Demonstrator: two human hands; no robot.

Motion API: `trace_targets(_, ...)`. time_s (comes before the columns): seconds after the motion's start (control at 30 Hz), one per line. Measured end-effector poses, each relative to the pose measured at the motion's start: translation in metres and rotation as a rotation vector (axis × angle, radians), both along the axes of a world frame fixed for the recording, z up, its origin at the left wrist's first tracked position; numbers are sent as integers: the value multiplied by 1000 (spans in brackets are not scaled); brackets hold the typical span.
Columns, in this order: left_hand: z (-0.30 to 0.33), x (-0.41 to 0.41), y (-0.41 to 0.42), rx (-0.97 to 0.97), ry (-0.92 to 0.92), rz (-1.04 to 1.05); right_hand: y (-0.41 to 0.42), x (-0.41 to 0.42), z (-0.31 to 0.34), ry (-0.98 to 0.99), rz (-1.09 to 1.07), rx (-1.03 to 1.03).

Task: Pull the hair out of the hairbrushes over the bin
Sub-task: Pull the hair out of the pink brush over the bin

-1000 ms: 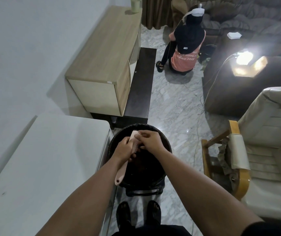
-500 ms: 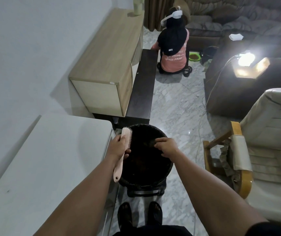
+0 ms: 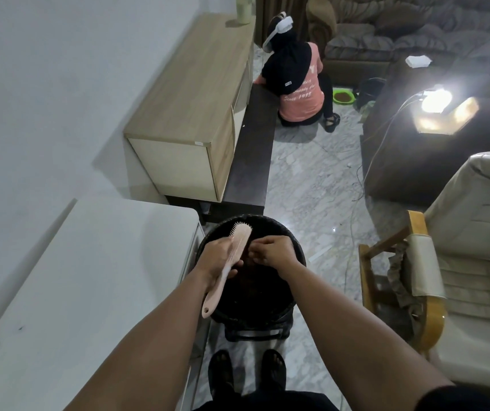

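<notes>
A pale pink hairbrush [image 3: 231,256] is held over the round black bin [image 3: 292,244], bristles facing right, handle pointing down towards me. My left hand [image 3: 217,258] is wrapped around the brush's neck. My right hand [image 3: 271,250] is at the bristles with fingertips pinched together against them; whether hair is between the fingers is too small to tell. The inside of the bin is dark.
A white table top [image 3: 83,292] lies at my left, touching the bin. A wooden cabinet [image 3: 190,114] and dark bench [image 3: 252,155] stand behind the bin. An armchair [image 3: 460,262] is at right. A person [image 3: 297,81] crouches on the marble floor further back.
My right hand has come back from the bin's right rim to the brush bristles. The brush has tilted over the bin's middle. The crouching person has shifted.
</notes>
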State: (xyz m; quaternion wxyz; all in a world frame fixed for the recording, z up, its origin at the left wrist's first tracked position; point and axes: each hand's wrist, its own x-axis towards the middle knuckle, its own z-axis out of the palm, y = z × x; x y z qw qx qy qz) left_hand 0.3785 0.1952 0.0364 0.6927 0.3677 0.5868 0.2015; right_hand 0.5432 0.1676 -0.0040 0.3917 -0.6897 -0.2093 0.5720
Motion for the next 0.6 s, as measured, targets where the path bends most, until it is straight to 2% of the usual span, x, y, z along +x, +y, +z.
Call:
trace_targets(0.07,-1,-11,6,50,35,77,-4,15,-11,-27,-114,-111)
trace_targets(0.2,-13,-27,15,209,255,157,-13,45,-27,-106,-200,-225)
trace_targets(0.27,-21,-30,17,242,317,148,-16,44,-22,-5,-172,-224)
trace_targets(0.37,-24,-24,13,162,248,115,-15,34,-16,85,-13,-214)
trace_targets(0.43,-22,-17,9,98,170,92,-12,30,-14,8,87,-219)
trace_targets(0.53,-24,-9,5,22,80,76,-9,28,-16,-303,169,-150)
trace_targets(0.6,-26,-5,4,-19,34,74,-5,22,-15,-431,277,-69)
